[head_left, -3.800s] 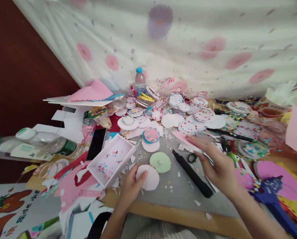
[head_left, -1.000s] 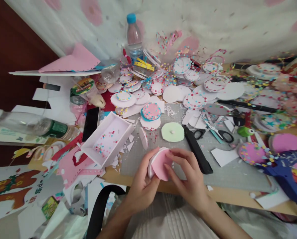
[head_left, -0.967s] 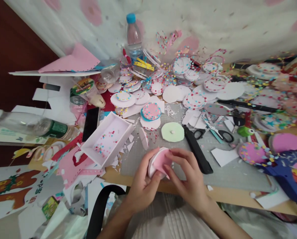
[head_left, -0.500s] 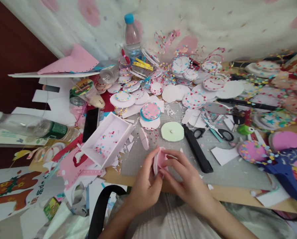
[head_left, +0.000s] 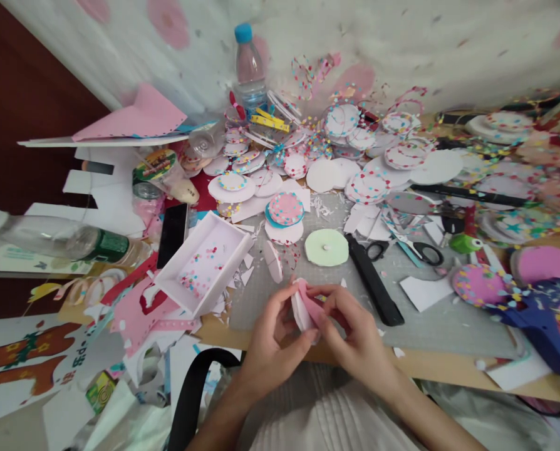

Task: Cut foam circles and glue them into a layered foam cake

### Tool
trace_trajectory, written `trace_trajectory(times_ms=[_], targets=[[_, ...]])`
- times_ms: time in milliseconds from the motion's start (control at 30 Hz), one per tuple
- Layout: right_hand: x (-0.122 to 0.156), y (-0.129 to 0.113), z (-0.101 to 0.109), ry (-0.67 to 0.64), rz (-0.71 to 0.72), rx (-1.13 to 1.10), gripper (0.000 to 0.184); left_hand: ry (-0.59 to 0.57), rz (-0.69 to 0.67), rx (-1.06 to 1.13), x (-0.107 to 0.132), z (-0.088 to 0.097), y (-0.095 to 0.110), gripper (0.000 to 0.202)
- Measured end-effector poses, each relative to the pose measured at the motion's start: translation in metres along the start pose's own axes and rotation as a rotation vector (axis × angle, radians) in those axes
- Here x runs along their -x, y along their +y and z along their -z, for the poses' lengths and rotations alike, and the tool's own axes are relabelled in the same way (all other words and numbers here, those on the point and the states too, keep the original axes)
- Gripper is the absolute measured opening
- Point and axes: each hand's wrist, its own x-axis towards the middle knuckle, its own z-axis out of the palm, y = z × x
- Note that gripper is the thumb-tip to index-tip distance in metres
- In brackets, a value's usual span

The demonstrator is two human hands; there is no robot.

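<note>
Both my hands meet at the near edge of the table over a grey cutting mat (head_left: 270,294). My left hand (head_left: 268,341) pinches a white foam disc (head_left: 301,312) held on edge. My right hand (head_left: 355,335) pinches a pink foam disc (head_left: 312,305) pressed against the white one. A pale green disc (head_left: 327,247) lies on the mat just beyond my fingers, and a black utility knife (head_left: 373,288) lies to its right.
A white box with confetti dots (head_left: 203,263) and a black phone (head_left: 173,233) sit to the left. Scissors (head_left: 411,249), a blue glue gun (head_left: 538,316), many decorated discs (head_left: 369,185) and a water bottle (head_left: 248,66) crowd the back and right.
The pink and white discs have turned from facing me to nearly edge-on between my fingers. Earlier my right hand brought the pink piece from the right side to the white disc.
</note>
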Motion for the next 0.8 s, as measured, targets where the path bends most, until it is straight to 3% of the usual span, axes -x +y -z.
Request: trace_trajectory(times_ms=[133,300,367,467,667,800], targets=[[-0.004,-0.010,0.002,-0.027,0.013,0.123,0.004,-0.030,-0.067,-0.257,0.009,0.003,-0.006,0.061],[0.001,-0.006,0.002,-0.031,0.013,0.107,0.015,0.038,-0.172,-0.357,0.013,0.004,-0.014,0.064],[0.006,-0.003,0.001,-0.020,-0.010,0.073,0.014,0.058,-0.185,-0.330,0.012,0.003,-0.015,0.068],[0.010,-0.001,0.001,-0.040,-0.006,0.012,0.010,0.019,-0.092,-0.181,0.010,0.004,-0.013,0.074],[0.007,-0.006,0.011,-0.218,0.369,0.048,0.019,-0.134,0.151,0.175,0.003,0.013,-0.001,0.055],[0.003,-0.010,0.018,-0.224,0.382,0.118,0.023,-0.137,0.076,0.173,0.001,0.012,0.009,0.072]])
